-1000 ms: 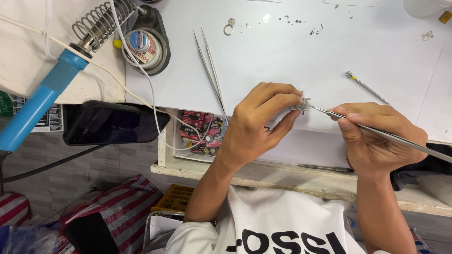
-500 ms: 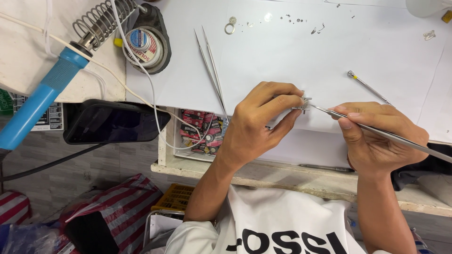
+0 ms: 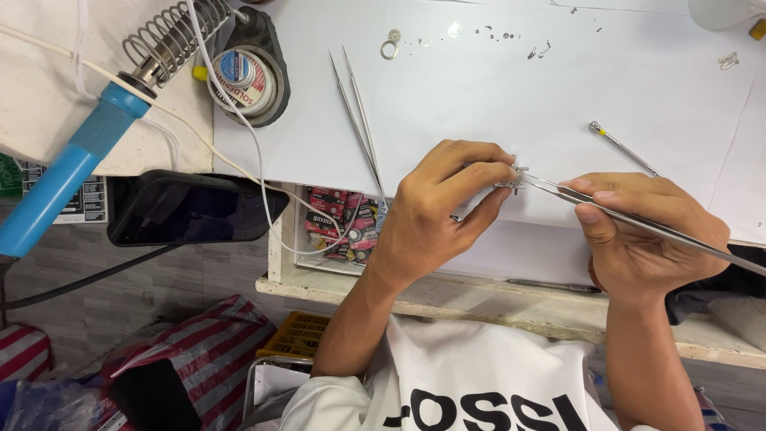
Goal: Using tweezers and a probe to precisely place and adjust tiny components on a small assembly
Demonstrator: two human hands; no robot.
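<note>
My left hand [image 3: 435,215] pinches a tiny metal part [image 3: 511,180] between thumb and forefinger, just above the white work sheet [image 3: 495,96]. My right hand [image 3: 638,239] grips a pair of long steel tweezers [image 3: 638,219], whose tips meet the small part at my left fingertips. Both hands hover over the near edge of the bench.
A second pair of tweezers [image 3: 357,112] lies on the sheet. A blue soldering iron [image 3: 76,164] rests in its coil stand beside a solder reel [image 3: 243,76]. A dark phone [image 3: 191,209], a thin probe [image 3: 622,148], tiny loose parts [image 3: 391,44] and a box of battery packs [image 3: 339,227] are nearby.
</note>
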